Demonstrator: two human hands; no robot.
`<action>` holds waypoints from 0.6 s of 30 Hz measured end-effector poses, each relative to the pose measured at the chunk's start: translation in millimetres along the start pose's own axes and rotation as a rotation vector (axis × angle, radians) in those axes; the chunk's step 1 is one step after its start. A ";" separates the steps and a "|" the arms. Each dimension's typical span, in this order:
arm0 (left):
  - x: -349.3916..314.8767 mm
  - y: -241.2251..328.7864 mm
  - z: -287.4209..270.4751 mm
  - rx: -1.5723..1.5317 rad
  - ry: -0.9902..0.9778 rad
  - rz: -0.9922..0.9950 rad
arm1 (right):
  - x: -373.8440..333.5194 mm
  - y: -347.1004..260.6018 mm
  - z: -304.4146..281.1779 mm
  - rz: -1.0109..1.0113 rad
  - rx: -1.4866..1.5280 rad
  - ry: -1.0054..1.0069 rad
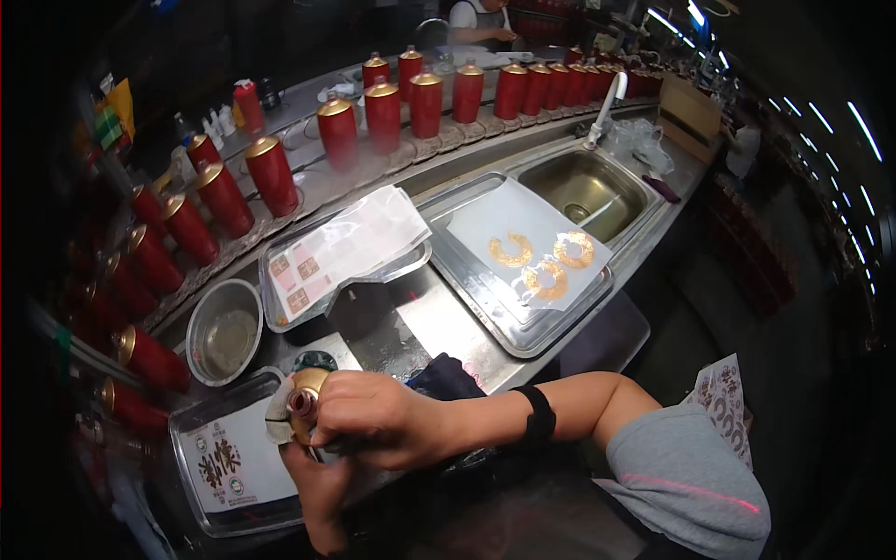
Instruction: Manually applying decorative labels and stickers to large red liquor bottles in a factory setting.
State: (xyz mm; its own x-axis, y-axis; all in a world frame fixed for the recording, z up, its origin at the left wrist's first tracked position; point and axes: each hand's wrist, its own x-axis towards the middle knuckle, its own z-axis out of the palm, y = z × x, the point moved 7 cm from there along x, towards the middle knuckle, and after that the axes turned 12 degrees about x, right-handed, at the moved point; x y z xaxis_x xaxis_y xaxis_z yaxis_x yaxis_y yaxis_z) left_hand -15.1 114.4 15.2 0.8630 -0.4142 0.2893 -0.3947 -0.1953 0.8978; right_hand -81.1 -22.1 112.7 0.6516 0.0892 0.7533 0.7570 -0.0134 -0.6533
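A bottle (303, 403) with a gold shoulder and a small dark red neck is held at the near edge of the counter, its mouth toward me. My left hand (317, 487) is closed round its lower side. My right hand (378, 420) is curled against the gold shoulder beside the neck; its fingertips are hidden, so what they pinch does not show. Left of the neck, a pale piece (278, 411) lies against the bottle. Close by on the left, a metal tray (179, 467) holds a white sheet (266, 453) printed with dark brown characters and round green marks.
Red bottles with gold shoulders (338, 135) line the ledge. A metal bowl (224, 331) and a tray of printed sheets (364, 233) stand ahead. Farther right, a sheet with gold ring-shaped decals (485, 219) lies on a tray beside a sink (597, 191). A person (481, 21) works opposite.
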 end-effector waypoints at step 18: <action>-9.1 -11.8 6.3 0.013 0.269 0.156 | -6.1 -9.7 30.3 -0.089 -0.463 -0.114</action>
State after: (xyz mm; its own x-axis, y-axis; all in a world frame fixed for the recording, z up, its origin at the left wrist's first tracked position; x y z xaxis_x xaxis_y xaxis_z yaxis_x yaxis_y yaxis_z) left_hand -20.3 114.9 -0.2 0.8437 -0.1899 0.5021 -0.5311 -0.1597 0.8321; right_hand -93.9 7.6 112.1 0.5931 0.2180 0.7750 0.7685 -0.4402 -0.4643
